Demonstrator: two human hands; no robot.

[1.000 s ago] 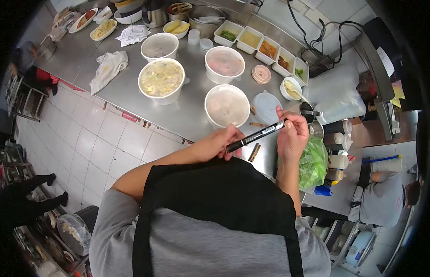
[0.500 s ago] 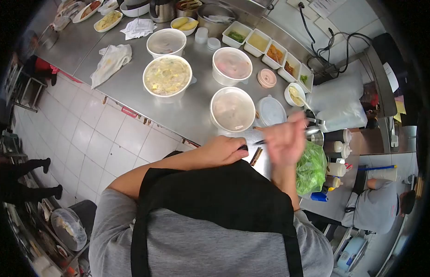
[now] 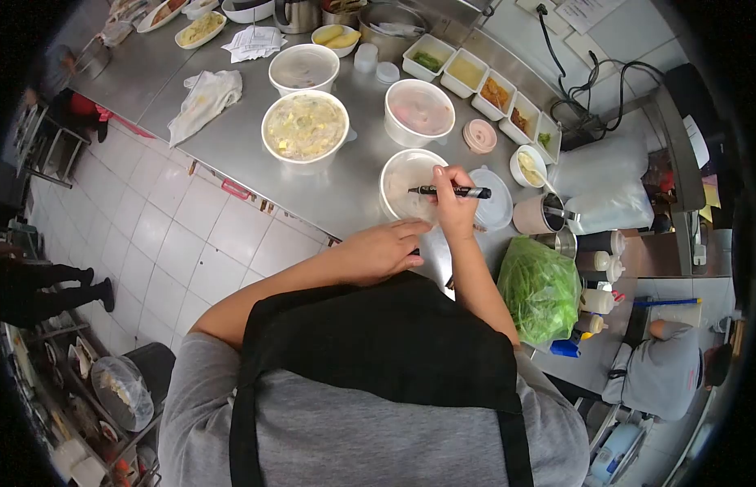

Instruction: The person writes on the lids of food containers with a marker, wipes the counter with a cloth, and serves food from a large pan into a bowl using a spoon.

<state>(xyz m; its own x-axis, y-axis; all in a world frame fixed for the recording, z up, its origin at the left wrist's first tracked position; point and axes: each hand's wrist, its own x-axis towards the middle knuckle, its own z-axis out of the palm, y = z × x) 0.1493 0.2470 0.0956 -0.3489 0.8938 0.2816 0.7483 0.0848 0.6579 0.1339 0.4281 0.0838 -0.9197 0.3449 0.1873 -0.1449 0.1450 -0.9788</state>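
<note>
My right hand (image 3: 453,206) grips a black marker (image 3: 467,192), its tip over the clear lid of the nearest white bowl (image 3: 401,174). The tip looks close to the lid; contact cannot be made out. My left hand (image 3: 382,250) lies against the near side of that bowl, fingers bent round a small black piece, apparently the marker cap (image 3: 415,252). Beyond stand more lidded white bowls: one with yellowish food (image 3: 305,128), a cloudy one (image 3: 303,68) and a pinkish one (image 3: 419,112). A loose clear lid (image 3: 493,200) lies right of my right hand.
A bag of green leaves (image 3: 541,290) and several squeeze bottles (image 3: 596,301) stand at right. Food tubs (image 3: 465,73) line the back. A white cloth (image 3: 206,101) and paper slips (image 3: 254,44) lie at left. A co-worker (image 3: 666,369) is at far right.
My right hand has swung left and forward with the marker, from beside the leaf bag to over the nearest bowl. My left hand has shifted slightly left, its fingers now against the bowl.
</note>
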